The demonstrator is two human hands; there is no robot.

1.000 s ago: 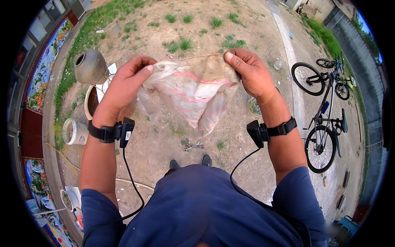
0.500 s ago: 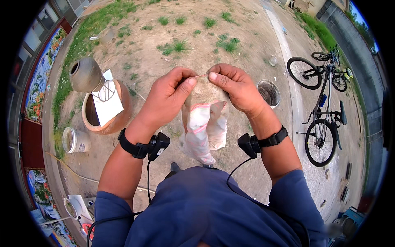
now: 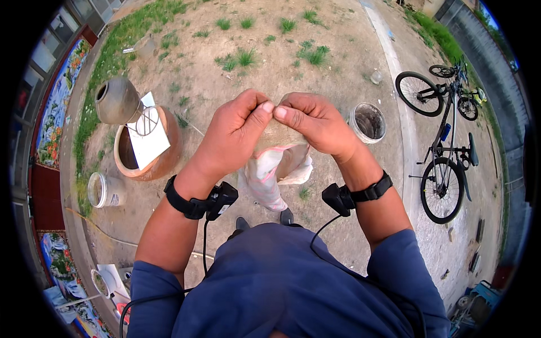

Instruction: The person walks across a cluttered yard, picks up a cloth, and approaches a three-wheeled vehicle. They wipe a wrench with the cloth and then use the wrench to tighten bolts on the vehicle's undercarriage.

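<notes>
A white woven sack with pink stripes hangs limp in front of me, its beige upper part gathered just below my fingers. My left hand pinches the sack's upper edge between thumb and curled fingers. From the other side, my right hand pinches the same edge, and the two thumb tips meet or nearly meet. The bit of edge inside the fingers is hidden. Lower down, a fold of the sack stands partly open, and its bottom hangs close to my shoes.
Left are a clay pot with a white board and a dark round jar on top, and a white bucket. Right are a dirty bucket, a glass jar and a bicycle. Grass tufts dot the ground.
Both hands have come together; the short stretch of edge that showed between the fingertips is now covered. The sack's lower part has swung slightly, and both shoes show more.
</notes>
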